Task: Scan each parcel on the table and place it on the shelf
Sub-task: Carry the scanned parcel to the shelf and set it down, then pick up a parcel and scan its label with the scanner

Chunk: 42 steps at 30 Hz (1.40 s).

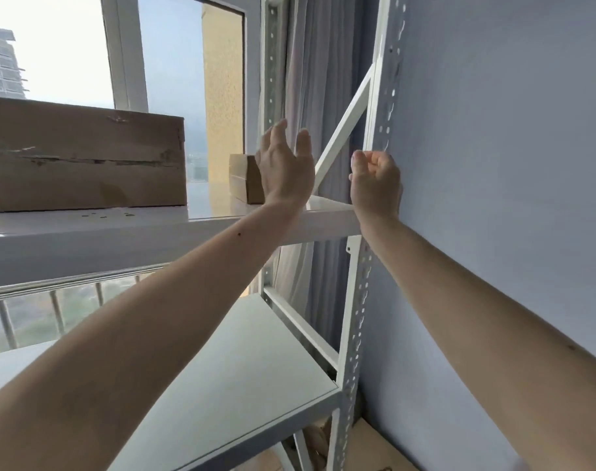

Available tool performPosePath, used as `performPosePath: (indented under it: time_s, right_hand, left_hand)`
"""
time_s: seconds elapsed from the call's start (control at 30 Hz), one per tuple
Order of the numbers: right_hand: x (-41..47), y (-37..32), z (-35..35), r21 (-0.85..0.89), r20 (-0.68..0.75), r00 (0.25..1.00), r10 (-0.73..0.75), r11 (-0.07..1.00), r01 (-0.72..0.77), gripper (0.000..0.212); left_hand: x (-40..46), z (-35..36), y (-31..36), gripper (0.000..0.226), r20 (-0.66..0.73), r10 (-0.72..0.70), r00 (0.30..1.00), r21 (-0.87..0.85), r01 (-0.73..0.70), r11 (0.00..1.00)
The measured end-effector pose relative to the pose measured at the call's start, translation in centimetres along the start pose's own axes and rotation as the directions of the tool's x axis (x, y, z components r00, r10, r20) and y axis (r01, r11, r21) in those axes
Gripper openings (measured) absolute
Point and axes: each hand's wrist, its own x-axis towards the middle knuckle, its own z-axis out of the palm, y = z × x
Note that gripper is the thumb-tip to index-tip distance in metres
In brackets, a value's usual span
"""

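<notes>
While both arms reach up toward the shelf point(174, 229), the scene reads so:

Left hand point(284, 168): raised over the right end of the upper shelf board, palm turned away from the camera, fingers point(279, 130) spread and released, grasping nothing.

Right hand point(374, 185): raised just right of the left hand, loosely curled, fingers point(359, 158) bent inward toward the palm; nothing shows inside them. It sits in front of the front right post point(385, 107); I cannot tell whether it touches it.

Small parcel point(244, 178): brown cardboard, standing on the upper shelf board just left of the left hand's fingers and partly hidden behind that hand. Whether the hand touches it I cannot tell.

Big parcel point(86, 161): wide brown box with scuffed tape along its side, resting on the same board, well to the left of both hands.

Lower board point(242, 362): grey-white, below both forearms, bare where it shows.

Brace point(344, 124): white diagonal bar on the shelf's right side, rising between the two hands.

Wall point(510, 164): pale blue, to the right of the right hand.

Curtain point(320, 62): grey, hanging behind the shelf, beyond the fingers.

Window point(174, 62): behind the shelf, left of the hands, with a building and hazy sky outside.
</notes>
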Motion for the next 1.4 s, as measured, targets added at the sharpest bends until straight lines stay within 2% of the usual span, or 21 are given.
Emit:
performPosePath:
  time_s: [0.17, 0.27, 0.4, 0.57, 0.83, 1.0, 1.17, 1.4]
  right_hand:
    - [-2.4, 1.3, -6.5, -0.086, -0.083, 0.996, 0.040, 0.995, -0.047, 0.023]
    - [-4.0, 2.4, -10.5, -0.142, -0.154, 0.984, 0.084, 0.984, -0.106, 0.025]
    - [-7.3, 3.8, -16.5, -0.193, -0.220, 0.964, 0.153, 0.961, -0.197, 0.015]
    - [-11.9, 4.9, -25.0, -0.249, -0.327, 0.921, 0.212, 0.921, -0.300, 0.015]
    - [-20.0, 5.4, -40.0, -0.293, -0.501, 0.830, 0.246, 0.854, -0.430, 0.018]
    - [-25.2, 4.7, -49.6, -0.302, -0.571, 0.776, 0.268, 0.810, -0.502, 0.013]
    - [-30.3, 3.4, -58.5, -0.316, -0.586, 0.750, 0.307, 0.766, -0.560, 0.022]
    - [-36.7, 3.7, -69.8, -0.342, -0.634, 0.703, 0.323, 0.698, -0.629, 0.018]
  left_hand:
    - [-4.5, 3.7, 1.1, 0.039, 0.109, 0.000, 0.994, -0.161, 0.018, 0.987]
    - [-8.4, 5.9, 1.8, 0.034, 0.205, -0.052, 0.977, -0.280, 0.109, 0.954]
    - [-14.8, 8.7, 2.8, 0.035, 0.359, -0.107, 0.927, -0.333, 0.234, 0.913]
    - [-23.3, 12.0, 5.2, 0.034, 0.545, -0.152, 0.825, -0.354, 0.390, 0.850]
    - [-38.1, 15.0, 12.6, 0.035, 0.794, -0.081, 0.602, -0.327, 0.536, 0.778]
    - [-47.5, 16.0, 17.8, 0.036, 0.868, -0.058, 0.494, -0.288, 0.594, 0.751]
    - [-56.5, 16.7, 22.8, 0.037, 0.914, -0.038, 0.405, -0.247, 0.627, 0.739]
    - [-68.1, 18.4, 28.2, 0.034, 0.958, -0.057, 0.281, -0.138, 0.625, 0.769]
